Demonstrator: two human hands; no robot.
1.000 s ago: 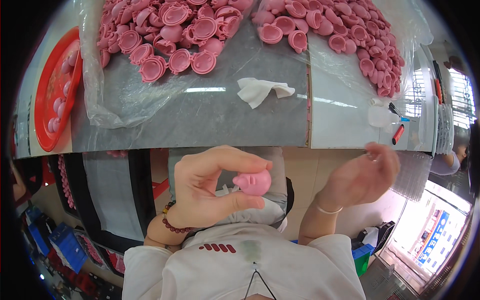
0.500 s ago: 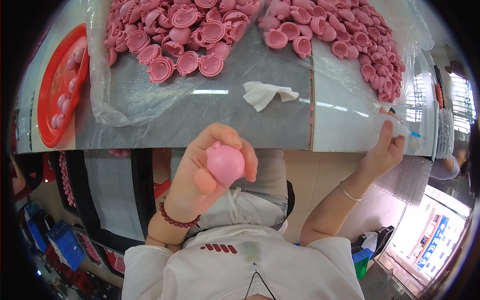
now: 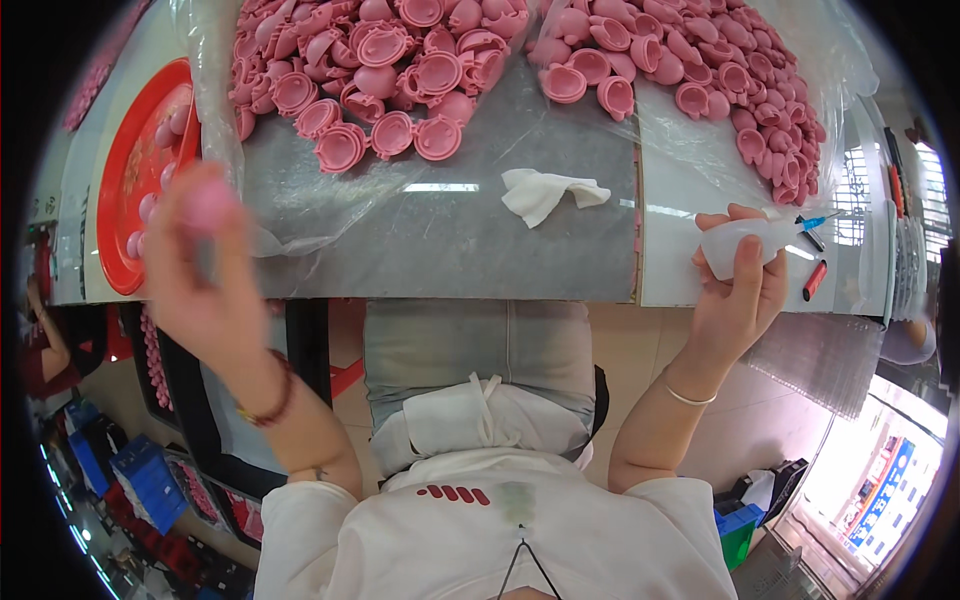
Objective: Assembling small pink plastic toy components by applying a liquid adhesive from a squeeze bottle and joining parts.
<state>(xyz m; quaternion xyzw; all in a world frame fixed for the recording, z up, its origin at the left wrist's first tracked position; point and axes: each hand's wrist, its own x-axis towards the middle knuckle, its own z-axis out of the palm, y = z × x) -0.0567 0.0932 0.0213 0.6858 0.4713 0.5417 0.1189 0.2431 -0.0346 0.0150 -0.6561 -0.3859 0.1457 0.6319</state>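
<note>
In the head view, the left grip (image 3: 205, 290), a bare hand blurred at the fingertips, is pinching a small, glossy pink rounded piece (image 3: 210, 207) between thumb and fingers. That piece is hovering at the right rim of a round, bright red tray (image 3: 115, 225), though whether it is hanging over the rim or just beside it, one cannot tell. Several smaller-looking pink balls (image 3: 149, 208) are lying inside the tray. A dark red beaded bracelet (image 3: 277, 398) is circling the left wrist. The right grip (image 3: 735, 305), also bare, is closing around a translucent white squeeze bottle (image 3: 722, 248), the thumb pressing on its near side; the bottle is tilting, its thin blue nozzle (image 3: 814, 223) pointing rightward. A small red cylindrical object (image 3: 815, 281) is lying just beside this hand, on the pale right part of the grey and white surface (image 3: 430, 235). A crumpled white cloth (image 3: 545, 195) is resting between the two hands, farther back and apart from both. Behind it, two heaps of hollow pink half-shells, the left heap (image 3: 385, 75) and the right heap (image 3: 720, 80), are spreading over clear, wrinkled plastic sheeting (image 3: 215, 100).
</note>
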